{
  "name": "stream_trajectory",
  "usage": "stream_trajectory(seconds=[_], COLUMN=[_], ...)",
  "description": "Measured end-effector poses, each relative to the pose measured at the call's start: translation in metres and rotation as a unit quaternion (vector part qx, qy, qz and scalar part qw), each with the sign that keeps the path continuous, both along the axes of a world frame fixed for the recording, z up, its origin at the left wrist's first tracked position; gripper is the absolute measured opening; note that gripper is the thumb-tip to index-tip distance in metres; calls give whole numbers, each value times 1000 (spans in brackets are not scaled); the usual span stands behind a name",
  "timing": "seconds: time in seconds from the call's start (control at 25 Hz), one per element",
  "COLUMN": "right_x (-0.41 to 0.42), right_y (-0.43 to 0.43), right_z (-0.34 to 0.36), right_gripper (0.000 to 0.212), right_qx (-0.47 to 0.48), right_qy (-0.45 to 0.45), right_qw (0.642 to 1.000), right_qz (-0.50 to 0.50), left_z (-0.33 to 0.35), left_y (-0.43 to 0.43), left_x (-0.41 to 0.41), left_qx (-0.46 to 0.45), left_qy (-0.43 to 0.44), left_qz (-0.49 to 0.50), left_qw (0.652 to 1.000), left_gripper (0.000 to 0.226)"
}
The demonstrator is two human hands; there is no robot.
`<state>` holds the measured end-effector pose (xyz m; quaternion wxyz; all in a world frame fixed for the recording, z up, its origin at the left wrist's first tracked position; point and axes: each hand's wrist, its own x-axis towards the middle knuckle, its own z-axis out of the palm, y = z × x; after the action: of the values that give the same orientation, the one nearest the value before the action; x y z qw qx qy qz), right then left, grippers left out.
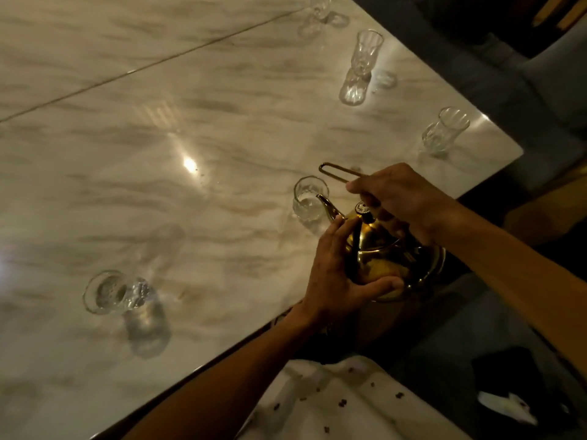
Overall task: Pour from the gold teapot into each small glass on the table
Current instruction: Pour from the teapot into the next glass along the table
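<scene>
Right grip: the right hand (401,198) is closed round the wire handle (336,170) of the gold teapot (394,262), holding it tipped forward.
Left grip: the left hand (336,274) cups the pot's near side, fingers spread on the body, thumb beneath; it steadies rather than carries.
Spout: the spout (327,207) points up and left from both hands, its tip just inside the rim of the nearest glass (308,198).
Teapot's place: over the table (158,122) edge, just right of that glass.
Long axis: handle to spout runs from lower right to upper left.
Other glasses: the left glass (117,292) holds clear liquid; the corner glass (444,130) and far glass (367,52) look empty.
Next reach: probably rightward, where the right hand is nearer.
</scene>
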<state>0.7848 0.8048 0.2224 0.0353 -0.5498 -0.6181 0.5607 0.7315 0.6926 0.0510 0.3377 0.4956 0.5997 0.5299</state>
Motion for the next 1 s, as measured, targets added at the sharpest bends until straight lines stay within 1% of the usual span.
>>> stream_trajectory(seconds=[0.16, 0.32, 0.52, 0.72, 1.0], right_x=[-9, -22, -36, -48, -62], right_y=[13, 22, 30, 35, 41], right_z=[-1, 0, 5, 11, 13], right_gripper=[39, 37, 34, 33, 33], right_qx=[-13, -22, -30, -39, -59], right_qy=[-21, -50, -87, -118, -136], right_qw=[1000, 998, 994, 990, 985], right_qz=[-4, 20, 51, 71, 92], left_z=[1, 2, 10, 16, 29], left_y=[7, 11, 13, 15, 18], left_x=[-3, -8, -5, -3, -8], left_qx=[-21, -22, -38, -56, -57], left_qy=[-18, -26, -37, -69, -92], left_qz=[8, 11, 30, 40, 52], left_qw=[1000, 999, 998, 995, 993], left_gripper=[100, 100, 95, 89, 89])
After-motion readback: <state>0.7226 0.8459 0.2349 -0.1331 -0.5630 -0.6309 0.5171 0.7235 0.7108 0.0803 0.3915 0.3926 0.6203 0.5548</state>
